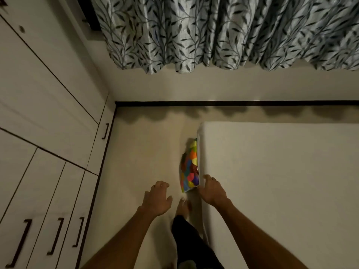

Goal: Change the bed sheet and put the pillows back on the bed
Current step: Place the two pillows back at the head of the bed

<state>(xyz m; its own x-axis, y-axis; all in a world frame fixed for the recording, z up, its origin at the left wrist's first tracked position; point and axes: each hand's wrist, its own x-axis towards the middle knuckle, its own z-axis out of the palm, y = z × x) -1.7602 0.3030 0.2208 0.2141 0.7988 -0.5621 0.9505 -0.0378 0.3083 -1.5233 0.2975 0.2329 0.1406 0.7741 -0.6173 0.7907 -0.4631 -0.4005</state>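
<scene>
A bare off-white mattress [281,181] fills the right half of the view, its left edge running down the middle. A multicoloured patterned sheet [189,167] hangs beside that edge, down towards the floor. My right hand [211,190] rests on the mattress edge just below the sheet, its fingers curled over the edge. My left hand [157,199] hovers over the floor to the left with its fingers loosely curled and holds nothing. No pillows are in view.
White wardrobe doors and drawers with dark handles [56,235] line the left side. A leaf-patterned curtain [223,32] hangs on the far wall. A narrow strip of beige floor [139,152] lies between wardrobe and bed. My bare foot [182,207] stands there.
</scene>
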